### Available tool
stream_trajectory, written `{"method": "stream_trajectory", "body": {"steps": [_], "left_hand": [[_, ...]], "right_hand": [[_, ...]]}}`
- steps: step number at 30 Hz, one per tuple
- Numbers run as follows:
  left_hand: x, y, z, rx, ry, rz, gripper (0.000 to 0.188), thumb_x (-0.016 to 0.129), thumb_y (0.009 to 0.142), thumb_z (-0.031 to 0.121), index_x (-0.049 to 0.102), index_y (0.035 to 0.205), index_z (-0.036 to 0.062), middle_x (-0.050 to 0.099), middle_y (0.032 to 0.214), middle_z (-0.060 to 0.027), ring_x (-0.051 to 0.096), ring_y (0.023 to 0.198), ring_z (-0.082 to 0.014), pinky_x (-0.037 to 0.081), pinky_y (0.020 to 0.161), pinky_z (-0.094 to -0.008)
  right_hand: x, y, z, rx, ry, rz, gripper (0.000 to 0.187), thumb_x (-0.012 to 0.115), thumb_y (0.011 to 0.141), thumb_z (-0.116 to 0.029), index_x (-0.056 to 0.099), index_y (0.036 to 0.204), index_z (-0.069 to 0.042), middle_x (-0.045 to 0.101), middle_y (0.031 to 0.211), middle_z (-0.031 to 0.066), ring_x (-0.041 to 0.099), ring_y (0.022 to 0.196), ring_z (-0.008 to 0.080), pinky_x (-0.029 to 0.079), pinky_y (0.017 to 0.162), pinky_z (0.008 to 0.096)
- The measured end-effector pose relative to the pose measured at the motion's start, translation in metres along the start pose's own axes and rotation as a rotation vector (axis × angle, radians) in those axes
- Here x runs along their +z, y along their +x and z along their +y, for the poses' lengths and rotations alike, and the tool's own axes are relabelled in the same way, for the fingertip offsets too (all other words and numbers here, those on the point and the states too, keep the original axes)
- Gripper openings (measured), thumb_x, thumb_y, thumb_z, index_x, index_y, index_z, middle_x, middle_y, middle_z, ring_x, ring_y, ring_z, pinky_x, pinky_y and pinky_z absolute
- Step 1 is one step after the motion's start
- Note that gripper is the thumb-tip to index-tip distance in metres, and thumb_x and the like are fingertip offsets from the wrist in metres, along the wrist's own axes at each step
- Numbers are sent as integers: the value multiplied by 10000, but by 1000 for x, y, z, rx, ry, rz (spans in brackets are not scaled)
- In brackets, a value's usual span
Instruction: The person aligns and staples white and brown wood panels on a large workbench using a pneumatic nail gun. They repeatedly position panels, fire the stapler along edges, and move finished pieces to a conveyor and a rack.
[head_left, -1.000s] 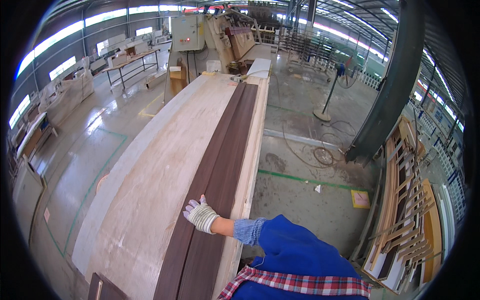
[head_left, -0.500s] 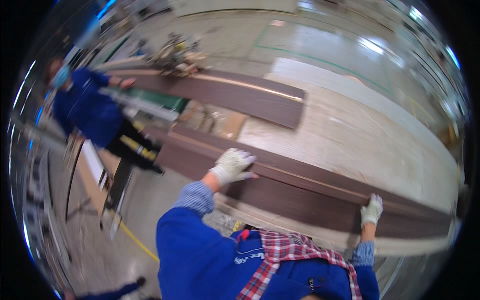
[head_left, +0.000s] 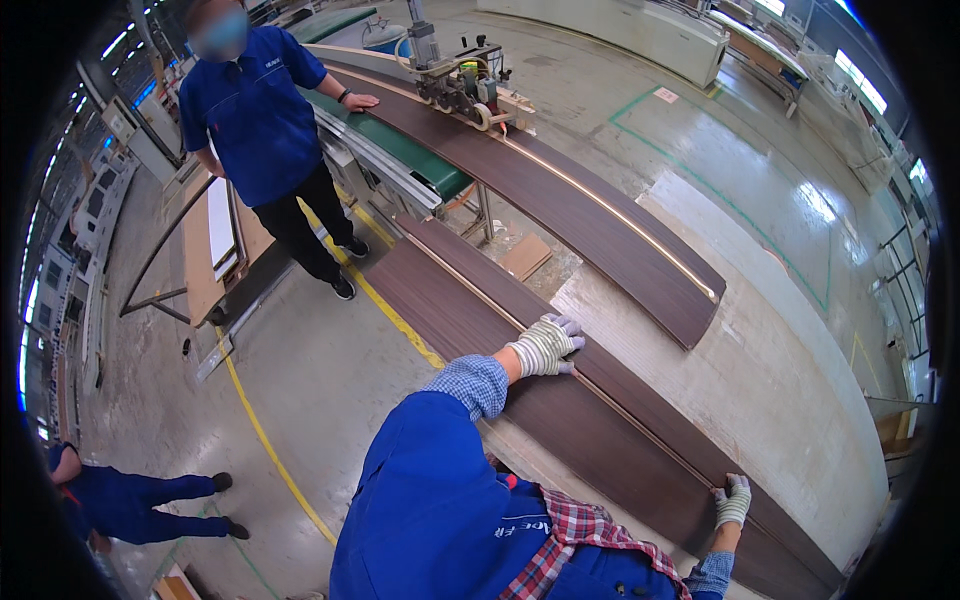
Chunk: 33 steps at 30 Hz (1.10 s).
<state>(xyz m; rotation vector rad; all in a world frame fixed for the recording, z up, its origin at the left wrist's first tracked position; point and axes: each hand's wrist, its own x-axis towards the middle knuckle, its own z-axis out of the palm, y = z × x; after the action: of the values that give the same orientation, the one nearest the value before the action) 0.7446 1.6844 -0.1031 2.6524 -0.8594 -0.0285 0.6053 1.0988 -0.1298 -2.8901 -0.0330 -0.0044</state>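
A long dark-brown wood-grain panel (head_left: pixel 590 435) lies slantwise before me, with a narrow copper-coloured strip (head_left: pixel 468 281) running along it. My left hand (head_left: pixel 545 346), in a striped pale glove, rests on the panel beside the strip; its fingers lie over the surface, a little bent, and the thumb is near the strip. Farther down the panel, my right hand (head_left: pixel 733 500), gloved alike, touches the panel next to the strip with its fingers apart. Their undersides are hidden. Beyond, a second dark-brown panel (head_left: pixel 600 240) carries a similar shiny strip and passes under a wheeled machine head (head_left: pixel 470 88).
A co-worker (head_left: pixel 262 130) in blue stands at the left, one hand on the far panel over a green conveyor belt (head_left: pixel 425 170). Another person (head_left: pixel 140 495) is at lower left. A pale board (head_left: pixel 800 400) lies under the panels. Sheets rest on a rack (head_left: pixel 218 235).
The view has turned, so the panels slope more steeply and the machine and co-worker show more clearly. Both my hands stay on the near panel.
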Motion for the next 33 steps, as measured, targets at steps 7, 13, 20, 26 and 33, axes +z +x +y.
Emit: {"method": "stream_trajectory", "body": {"steps": [7,13,20,26,33], "left_hand": [[18,-5,-8,-10,24,17,496,688,727,446,603,1067,95,541,1184,-163,503,1108,-356,399,912,-467],[25,-7,-11,-3,-17,6,503,670,748,461,610,1096,103,535,1190,-160,505,1097,-344,398,910,-464],[26,-6,-13,-5,-14,-36,484,657,763,459,618,1089,104,534,1215,-152,502,1112,-327,398,928,-449],[33,-9,-17,72,37,73,482,651,767,453,617,1082,89,538,1209,-132,515,1088,-313,406,913,-443],[43,-2,-26,177,125,66,517,628,778,460,618,1089,46,559,1146,-130,526,1060,-307,416,878,-439]], "right_hand": [[10,-1,-2,-48,-28,70,487,799,535,-71,613,985,-61,566,889,136,560,837,337,478,744,421],[8,1,-7,-42,20,69,472,787,524,-29,625,968,-37,561,876,132,561,819,321,476,728,411],[7,3,-9,14,159,12,445,726,545,67,626,972,-5,528,869,126,547,804,280,481,712,366],[16,-1,2,-83,43,5,449,727,636,-1,615,1066,-66,479,982,148,511,854,315,492,764,408],[14,-3,-4,-95,-50,20,481,778,630,-73,615,1082,-69,525,978,142,532,890,334,473,762,426]]}}
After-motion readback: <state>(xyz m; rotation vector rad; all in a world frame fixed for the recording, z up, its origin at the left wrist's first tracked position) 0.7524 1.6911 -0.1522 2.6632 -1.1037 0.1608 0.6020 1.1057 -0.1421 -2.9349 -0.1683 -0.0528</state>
